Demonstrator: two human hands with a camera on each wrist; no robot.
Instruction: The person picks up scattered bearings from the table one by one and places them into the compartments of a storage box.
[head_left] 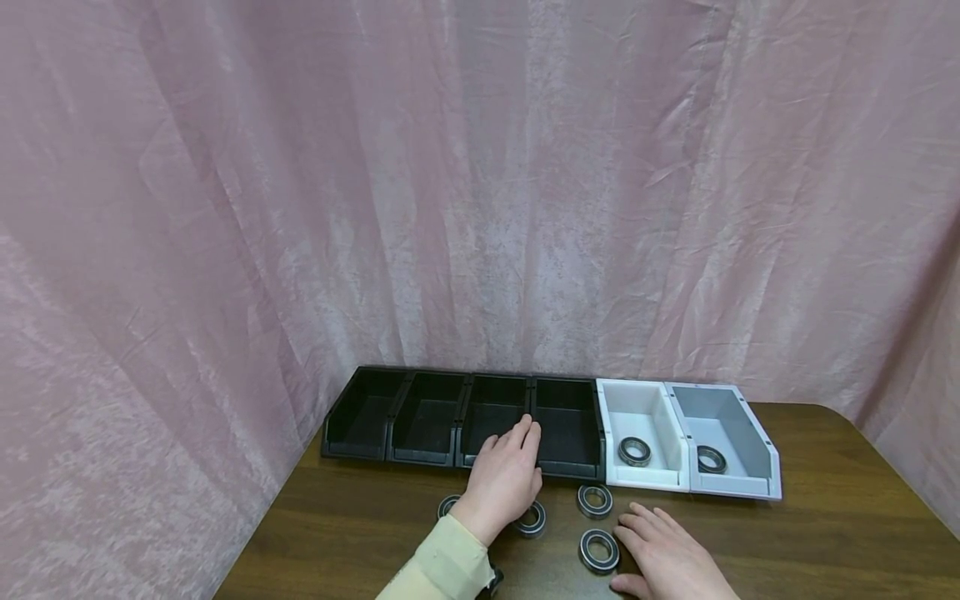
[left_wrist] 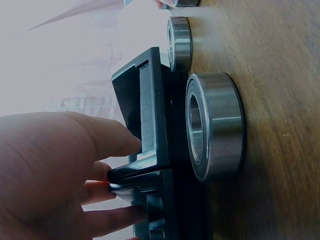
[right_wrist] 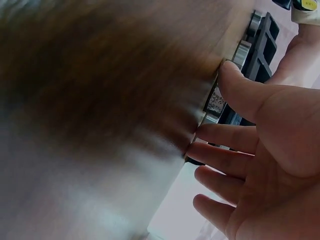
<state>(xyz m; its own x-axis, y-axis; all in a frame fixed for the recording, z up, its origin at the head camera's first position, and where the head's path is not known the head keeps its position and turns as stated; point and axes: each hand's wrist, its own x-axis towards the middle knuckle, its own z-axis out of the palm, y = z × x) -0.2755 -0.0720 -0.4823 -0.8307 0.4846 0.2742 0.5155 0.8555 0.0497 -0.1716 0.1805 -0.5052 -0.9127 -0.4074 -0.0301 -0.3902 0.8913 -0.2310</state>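
My left hand [head_left: 504,483] reaches over the front rims of the black bins [head_left: 423,421], its fingers extended. In the left wrist view its thumb and fingers lie on either side of the wall where two black bins meet; a firm grip on it is not visible. Below that hand a ball bearing [left_wrist: 217,127] stands flat on the table. My right hand [head_left: 667,554] rests low at the table with spread fingers, beside a bearing [head_left: 599,551]. Another bearing [head_left: 595,501] lies just in front of the bins. A further one [head_left: 448,505] is partly hidden behind the left wrist.
A white bin [head_left: 652,479] and a light grey bin [head_left: 750,486] continue the row at the right, each with one bearing inside. The brown wooden table [head_left: 832,492] extends to a rounded right corner. Pink curtains [head_left: 480,183] hang behind the bins.
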